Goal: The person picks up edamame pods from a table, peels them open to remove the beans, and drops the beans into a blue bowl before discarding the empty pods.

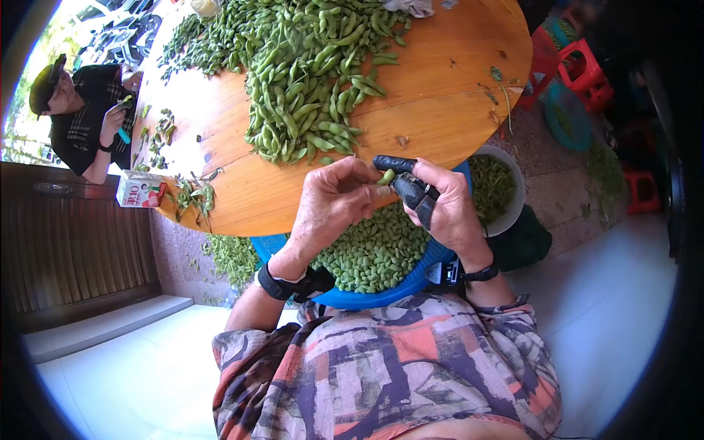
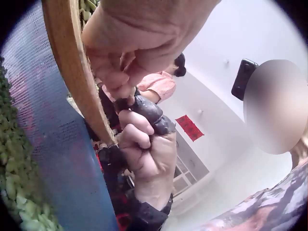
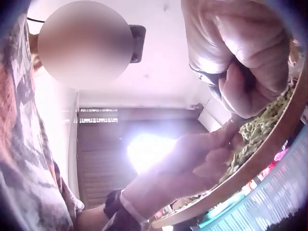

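Note:
A green edamame pod (image 1: 386,177) is held between my two hands, over the table's near edge. My left hand (image 1: 331,199) pinches it from one side with thumb and forefinger. From the other side my right hand (image 1: 449,205) grips it, its thumb and a finger wrapped in black coverings (image 1: 416,196). In the left wrist view the other fingers of the right hand (image 2: 144,144) are curled in. Below both hands sits a blue basket (image 1: 345,299) full of shelled green beans (image 1: 370,253). The fingers hide part of the pod.
A large heap of pods (image 1: 301,95) covers much of the round wooden table (image 1: 440,81). A carton (image 1: 139,189) stands at its left edge, near a seated person (image 1: 81,110). On the floor at right are a pale bucket (image 1: 519,183) of pods and red stools (image 1: 583,70).

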A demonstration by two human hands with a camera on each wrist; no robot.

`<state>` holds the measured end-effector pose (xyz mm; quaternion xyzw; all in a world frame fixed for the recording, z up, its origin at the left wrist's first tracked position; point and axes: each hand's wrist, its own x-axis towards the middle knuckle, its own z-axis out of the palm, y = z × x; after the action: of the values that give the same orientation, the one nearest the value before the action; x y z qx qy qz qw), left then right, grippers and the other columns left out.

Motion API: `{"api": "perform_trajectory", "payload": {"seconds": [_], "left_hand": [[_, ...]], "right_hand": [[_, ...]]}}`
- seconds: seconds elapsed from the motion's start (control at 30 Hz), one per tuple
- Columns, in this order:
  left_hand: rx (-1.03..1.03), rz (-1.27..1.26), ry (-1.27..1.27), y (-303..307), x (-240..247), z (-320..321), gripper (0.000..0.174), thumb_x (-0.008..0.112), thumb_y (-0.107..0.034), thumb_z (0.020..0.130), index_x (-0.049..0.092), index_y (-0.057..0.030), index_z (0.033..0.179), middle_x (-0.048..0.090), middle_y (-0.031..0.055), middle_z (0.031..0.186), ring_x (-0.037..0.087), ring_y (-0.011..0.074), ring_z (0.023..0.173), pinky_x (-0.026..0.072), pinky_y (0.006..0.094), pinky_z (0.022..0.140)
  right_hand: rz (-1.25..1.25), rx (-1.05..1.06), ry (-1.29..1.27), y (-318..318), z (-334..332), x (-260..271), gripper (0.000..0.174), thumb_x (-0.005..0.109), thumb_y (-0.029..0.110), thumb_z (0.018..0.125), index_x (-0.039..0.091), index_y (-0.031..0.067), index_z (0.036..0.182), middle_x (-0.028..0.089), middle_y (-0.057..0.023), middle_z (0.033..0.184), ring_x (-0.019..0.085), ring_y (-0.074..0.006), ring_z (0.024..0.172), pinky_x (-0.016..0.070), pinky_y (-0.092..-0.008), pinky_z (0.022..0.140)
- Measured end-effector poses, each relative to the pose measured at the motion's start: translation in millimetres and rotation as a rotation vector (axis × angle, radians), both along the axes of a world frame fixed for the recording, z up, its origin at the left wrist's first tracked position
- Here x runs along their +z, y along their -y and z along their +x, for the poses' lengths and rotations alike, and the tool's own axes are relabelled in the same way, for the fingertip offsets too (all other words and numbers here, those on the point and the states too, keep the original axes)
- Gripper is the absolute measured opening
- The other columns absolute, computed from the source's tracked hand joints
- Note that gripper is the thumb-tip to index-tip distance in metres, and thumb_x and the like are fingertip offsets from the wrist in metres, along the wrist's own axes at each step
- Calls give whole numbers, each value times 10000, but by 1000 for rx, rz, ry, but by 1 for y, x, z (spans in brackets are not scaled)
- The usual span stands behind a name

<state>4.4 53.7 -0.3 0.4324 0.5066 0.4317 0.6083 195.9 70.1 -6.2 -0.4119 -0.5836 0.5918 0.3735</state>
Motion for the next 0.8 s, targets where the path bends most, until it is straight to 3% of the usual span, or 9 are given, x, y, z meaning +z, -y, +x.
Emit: {"api": "perform_trajectory", "payload": {"seconds": [0.37,0.43,0.57,0.8], "left_hand": [[0,-13,-85,4,2,6,113,745,23,807,640,-5,839,609,-3,670,521,54,499,363,193,425],[-26,-80,55,6,5,8,114,746,19,810,635,-1,831,604,9,658,515,59,484,353,204,416],[-26,-123,36,8,2,10,116,739,24,816,626,-1,817,595,15,645,509,65,475,348,212,411],[50,-87,85,11,0,13,130,736,24,822,610,-2,802,592,24,643,511,71,475,361,215,410]], "right_hand": [[121,58,-28,2,9,4,237,566,21,861,653,-26,1076,499,-30,765,471,-76,718,386,-222,613],[52,44,-24,2,10,3,212,566,34,845,648,-31,1030,514,-38,769,507,-87,728,406,-228,637],[-94,110,-96,2,19,0,199,565,54,837,638,-36,1000,535,-54,777,540,-100,746,430,-250,654],[178,112,10,-1,19,-1,231,566,58,819,636,-39,1017,540,-140,811,569,-208,732,455,-302,673]]}}
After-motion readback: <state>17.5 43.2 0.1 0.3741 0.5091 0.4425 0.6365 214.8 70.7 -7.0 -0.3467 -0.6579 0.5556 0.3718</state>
